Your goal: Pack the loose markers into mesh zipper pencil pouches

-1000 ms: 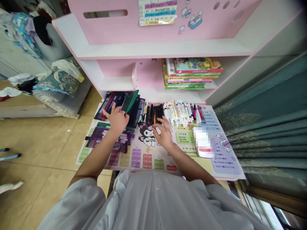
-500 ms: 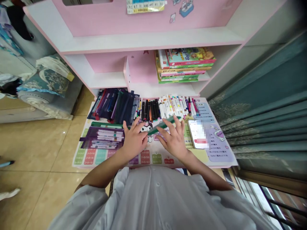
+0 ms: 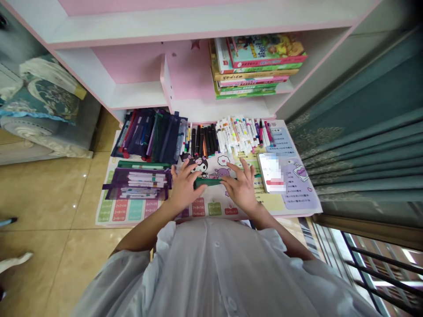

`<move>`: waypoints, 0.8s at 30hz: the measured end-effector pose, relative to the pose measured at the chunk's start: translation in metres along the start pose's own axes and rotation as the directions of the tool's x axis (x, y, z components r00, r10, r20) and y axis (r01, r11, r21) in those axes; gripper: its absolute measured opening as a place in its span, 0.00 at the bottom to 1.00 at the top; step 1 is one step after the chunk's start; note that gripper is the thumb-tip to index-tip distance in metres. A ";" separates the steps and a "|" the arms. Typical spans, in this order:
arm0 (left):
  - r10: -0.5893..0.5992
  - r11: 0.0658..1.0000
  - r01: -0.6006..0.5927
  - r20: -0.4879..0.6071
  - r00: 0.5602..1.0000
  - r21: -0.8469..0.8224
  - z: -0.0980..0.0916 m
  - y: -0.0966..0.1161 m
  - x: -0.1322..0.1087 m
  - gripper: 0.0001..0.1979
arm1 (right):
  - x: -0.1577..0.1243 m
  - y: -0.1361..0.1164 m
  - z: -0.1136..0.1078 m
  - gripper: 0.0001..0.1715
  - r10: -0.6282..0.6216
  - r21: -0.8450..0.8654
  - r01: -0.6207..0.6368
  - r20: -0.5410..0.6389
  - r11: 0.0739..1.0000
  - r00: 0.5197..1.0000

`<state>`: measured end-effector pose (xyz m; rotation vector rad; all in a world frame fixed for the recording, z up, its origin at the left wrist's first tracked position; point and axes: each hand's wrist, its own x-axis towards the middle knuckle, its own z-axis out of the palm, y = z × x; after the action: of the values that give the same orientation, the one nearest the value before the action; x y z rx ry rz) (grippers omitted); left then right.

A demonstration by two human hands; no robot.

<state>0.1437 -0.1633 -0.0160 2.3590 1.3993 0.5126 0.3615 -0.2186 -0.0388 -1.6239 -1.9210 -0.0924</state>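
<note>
A green zip pouch [image 3: 209, 181], seen nearly edge-on as a narrow strip, spans the space between my hands above the desk mat. My left hand [image 3: 185, 187] has its thumb and fingers around the left end. At the other end my right hand [image 3: 240, 187] grips it, covering most of that half; a bit of green shows past the fingers. Left of my left hand lies a purple mesh pouch [image 3: 114, 187] with several white markers [image 3: 147, 179] in it, over another green pouch [image 3: 124, 164]. Whether the held pouch contains anything is hidden.
Dark mesh pouches [image 3: 165, 136] are piled at the back left. Black markers [image 3: 206, 140] and white markers [image 3: 236, 134] line the desk's back. A phone [image 3: 269, 174] lies right of my right hand. Books [image 3: 257, 72] are stacked on the shelf; a curtain [image 3: 363, 132] hangs at right.
The green pouch has gone from slanting up to the right to nearly level, and sits lower between my hands. My view has tilted down toward the desk.
</note>
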 end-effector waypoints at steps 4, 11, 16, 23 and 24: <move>-0.030 1.000 0.029 -0.022 0.999 -0.008 0.000 -0.006 0.004 0.13 | 0.003 0.001 0.002 0.10 0.034 0.021 -0.034 0.005 0.999 0.999; -0.107 0.993 0.105 -0.047 0.993 -0.048 -0.002 -0.014 0.005 0.07 | 0.007 0.002 -0.001 0.12 0.039 0.017 -0.040 0.020 0.999 0.999; -0.125 0.990 0.122 -0.037 0.991 -0.075 -0.002 -0.017 0.004 0.05 | 0.013 -0.009 -0.004 0.13 0.050 0.018 -0.052 0.078 0.998 0.996; -0.101 0.989 0.101 0.005 0.995 -0.105 0.000 -0.016 0.003 0.03 | 0.039 -0.049 0.006 0.15 -0.067 0.066 0.059 0.134 0.996 0.989; -0.101 0.990 0.102 0.011 0.995 -0.102 0.000 -0.016 0.003 0.04 | 0.042 -0.053 0.008 0.14 -0.074 0.077 0.063 0.151 0.995 0.986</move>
<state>0.1332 -0.1538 -0.0233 2.1944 1.4462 0.5357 0.3068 -0.1914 -0.0076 -1.5577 -2.0721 0.0756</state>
